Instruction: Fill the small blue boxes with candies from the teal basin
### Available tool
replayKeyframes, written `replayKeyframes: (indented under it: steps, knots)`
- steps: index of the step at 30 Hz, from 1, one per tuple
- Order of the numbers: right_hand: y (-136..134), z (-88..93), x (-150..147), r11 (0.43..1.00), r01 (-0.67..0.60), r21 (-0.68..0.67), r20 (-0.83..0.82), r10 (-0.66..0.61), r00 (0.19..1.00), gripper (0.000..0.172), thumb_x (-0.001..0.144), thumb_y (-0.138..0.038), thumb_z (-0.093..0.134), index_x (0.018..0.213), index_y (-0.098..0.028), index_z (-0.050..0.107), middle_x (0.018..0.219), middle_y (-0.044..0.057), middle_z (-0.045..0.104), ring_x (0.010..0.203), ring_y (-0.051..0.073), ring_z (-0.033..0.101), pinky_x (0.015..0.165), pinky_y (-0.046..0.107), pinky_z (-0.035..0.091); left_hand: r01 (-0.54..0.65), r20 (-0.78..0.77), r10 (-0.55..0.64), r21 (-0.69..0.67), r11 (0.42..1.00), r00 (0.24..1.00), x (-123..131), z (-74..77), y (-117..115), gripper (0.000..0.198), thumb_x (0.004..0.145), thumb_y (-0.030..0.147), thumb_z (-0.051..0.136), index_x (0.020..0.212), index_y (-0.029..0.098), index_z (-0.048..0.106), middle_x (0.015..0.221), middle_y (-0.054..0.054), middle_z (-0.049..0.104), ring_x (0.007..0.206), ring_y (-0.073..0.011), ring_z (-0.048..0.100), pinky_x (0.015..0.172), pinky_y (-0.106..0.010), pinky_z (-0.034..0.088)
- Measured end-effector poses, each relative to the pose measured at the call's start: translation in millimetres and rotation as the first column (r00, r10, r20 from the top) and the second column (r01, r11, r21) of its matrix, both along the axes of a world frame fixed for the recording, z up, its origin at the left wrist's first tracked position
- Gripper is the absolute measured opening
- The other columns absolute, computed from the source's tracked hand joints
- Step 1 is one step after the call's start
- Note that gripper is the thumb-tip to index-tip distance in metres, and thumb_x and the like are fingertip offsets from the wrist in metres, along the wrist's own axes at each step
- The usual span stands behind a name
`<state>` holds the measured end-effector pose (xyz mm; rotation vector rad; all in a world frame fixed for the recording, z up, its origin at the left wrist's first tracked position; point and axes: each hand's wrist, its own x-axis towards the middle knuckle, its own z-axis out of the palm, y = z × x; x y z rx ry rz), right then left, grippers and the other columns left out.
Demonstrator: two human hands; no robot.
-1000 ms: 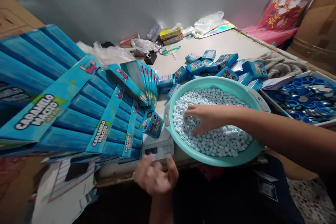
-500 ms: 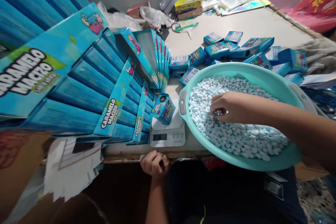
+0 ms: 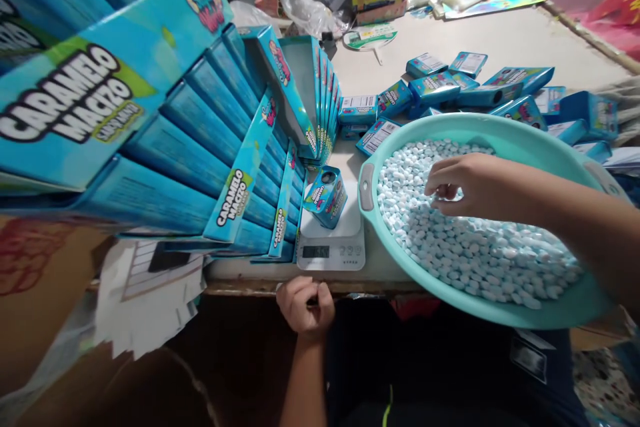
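My right hand [image 3: 460, 187] is low over the mint-coloured basin [image 3: 373, 207], its fingers curled just above the small pale-blue and white candies [image 3: 480, 257]. Anything between its fingertips is too hidden to make out. Resting at the table's front edge, my left hand [image 3: 306, 307] is closed in a loose fist, with nothing visible in it. Between the hands and the display boxes stands a white digital scale [image 3: 345, 253]. A blue candy box [image 3: 327, 199] sits upright on its plate, with a dark round spot on its top.
Large blue display trays [image 3: 115, 93] filled with boxes stack up on the left. Several loose blue boxes [image 3: 435, 90] lie behind the basin. Along the wall are plastic bags [image 3: 313, 13] and a yellow box [image 3: 379, 0]. White sheets [image 3: 145, 300] hang below the table edge.
My right hand has lifted slightly from the candies. The view has shifted, so the trays, scale and basin appear farther right. My left hand stays closed at the table edge.
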<state>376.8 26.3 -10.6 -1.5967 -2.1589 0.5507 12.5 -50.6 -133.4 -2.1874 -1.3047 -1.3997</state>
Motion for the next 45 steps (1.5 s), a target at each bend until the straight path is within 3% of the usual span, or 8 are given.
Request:
replayKeyframes:
  steps: [6, 10, 14, 18, 25, 37, 40, 45]
  knots:
    - [6, 18.6, -1, 0.997, -0.071, -0.031, 0.034, 0.072, 0.997, 0.008, 0.083, -0.015, 0.076, 0.091, -0.017, 0.076, 0.091, 0.006, 0.070, 0.075, 0.015, 0.060, 0.069, 0.028, 0.045, 0.138, 0.221, -0.150, 0.072, 0.988, 0.964, 65, 78.0, 40, 0.016, 0.092, 0.030, 0.066, 0.104, 0.019, 0.061, 0.119, -0.011, 0.062, 0.127, -0.0300, 0.063, 0.105, -0.051, 0.057]
    - [8, 17.9, -8, 0.994, 0.110, 0.009, -0.177, -0.107, 0.978, 0.004, 0.090, -0.020, 0.070, 0.091, -0.017, 0.073, 0.094, 0.005, 0.069, 0.079, 0.016, 0.062, 0.070, 0.027, 0.047, -0.009, 0.362, 0.128, -0.313, 0.950, 0.923, 88, 69.7, 80, 0.073, 0.086, 0.038, 0.078, 0.147, 0.014, 0.046, 0.146, -0.023, 0.054, 0.135, -0.0316, 0.058, 0.112, -0.051, 0.053]
    - [14, 15.1, -12, 0.973, 0.231, 0.006, -0.349, -0.215, 0.912, 0.010, 0.093, -0.025, 0.070, 0.099, -0.017, 0.071, 0.104, 0.007, 0.071, 0.084, 0.017, 0.064, 0.072, 0.028, 0.050, -0.011, 0.472, 0.159, -0.301, 0.954, 0.867, 90, 64.7, 98, 0.068, 0.082, 0.042, 0.083, 0.138, 0.012, 0.059, 0.124, -0.019, 0.071, 0.107, -0.0288, 0.074, 0.093, -0.044, 0.064]
    - [16, 21.5, -15, 0.960, 0.254, -0.117, -0.472, -0.279, 0.836, 0.020, 0.100, -0.034, 0.064, 0.111, -0.018, 0.069, 0.113, 0.008, 0.073, 0.098, 0.020, 0.068, 0.079, 0.030, 0.053, 0.166, 0.030, -0.165, -0.037, 0.985, 0.986, 87, 107.5, 105, 0.050, 0.089, 0.027, 0.077, 0.136, 0.016, 0.066, 0.129, -0.016, 0.072, 0.119, -0.0295, 0.070, 0.105, -0.045, 0.058]
    - [17, 23.3, -9, 0.968, 0.242, -0.064, -0.262, -0.250, 0.932, 0.035, 0.101, -0.040, 0.064, 0.127, -0.017, 0.066, 0.129, 0.013, 0.069, 0.115, 0.028, 0.065, 0.094, 0.038, 0.052, 0.414, -0.530, -0.417, -0.132, 0.901, 0.739, 96, 168.0, 126, 0.047, 0.097, 0.011, 0.058, 0.143, 0.017, 0.061, 0.136, -0.011, 0.070, 0.124, -0.0276, 0.068, 0.110, -0.040, 0.053]
    - [10, 33.3, 2, 0.970, 0.242, 0.036, -0.159, -0.233, 0.959, 0.041, 0.098, -0.042, 0.067, 0.129, -0.015, 0.066, 0.133, 0.015, 0.064, 0.127, 0.032, 0.058, 0.103, 0.041, 0.049, 0.292, -0.295, -0.369, -0.273, 0.917, 0.881, 76, 157.9, 117, 0.039, 0.094, 0.029, 0.070, 0.133, 0.025, 0.069, 0.127, -0.007, 0.074, 0.117, -0.0256, 0.071, 0.106, -0.037, 0.056]
    - [9, 30.9, -1, 0.975, 0.221, 0.002, -0.122, -0.219, 0.968, 0.041, 0.099, -0.042, 0.067, 0.130, -0.016, 0.065, 0.132, 0.015, 0.064, 0.124, 0.032, 0.059, 0.100, 0.041, 0.049, 0.139, -0.024, -0.155, -0.335, 0.932, 0.988, 81, 136.5, 106, 0.048, 0.087, 0.041, 0.078, 0.130, 0.022, 0.067, 0.122, -0.010, 0.074, 0.108, -0.0267, 0.073, 0.093, -0.038, 0.061]
    - [10, 29.0, 0, 0.983, 0.166, -0.073, -0.087, -0.172, 0.981, 0.047, 0.097, -0.043, 0.069, 0.134, -0.015, 0.065, 0.133, 0.017, 0.064, 0.119, 0.032, 0.062, 0.096, 0.041, 0.050, 0.000, 0.347, 0.150, -0.397, 0.918, 0.926, 88, 85.7, 90, 0.067, 0.078, 0.049, 0.082, 0.128, 0.013, 0.056, 0.117, -0.016, 0.068, 0.097, -0.0256, 0.073, 0.082, -0.037, 0.064]
